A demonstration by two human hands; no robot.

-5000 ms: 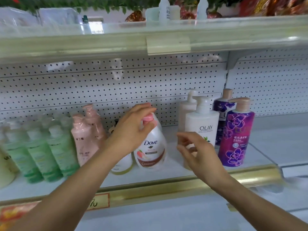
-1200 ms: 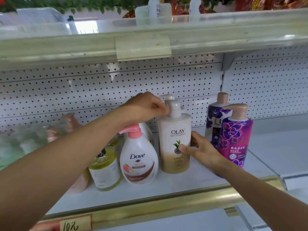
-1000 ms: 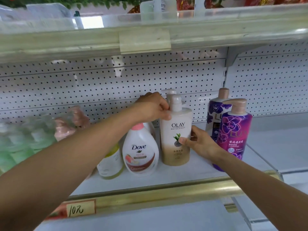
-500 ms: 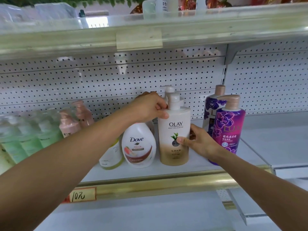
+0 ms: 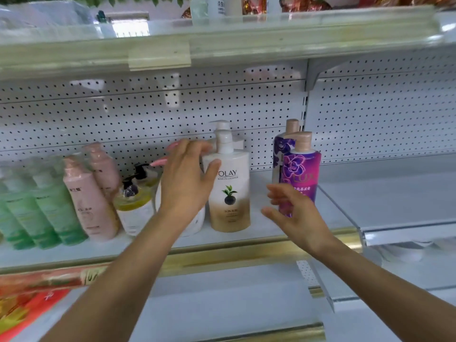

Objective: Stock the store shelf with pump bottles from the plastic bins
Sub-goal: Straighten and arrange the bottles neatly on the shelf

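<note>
Both hands are hanging open and empty, the left hand [image 5: 187, 183] brushing the Olay bottle [image 5: 230, 191] standing upright on the shelf [image 5: 246, 253], the right hand [image 5: 293, 213] apart from it, suggesting placement is finishing and another bottle is needed.

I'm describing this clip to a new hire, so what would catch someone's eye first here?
Probably the white-and-gold Olay bottle, upright at the middle of the shelf, with the open left hand at its shoulder and the open right hand apart from it on the other side. Next, the purple Lux bottle to its right, and the green bottles at far left.
</note>
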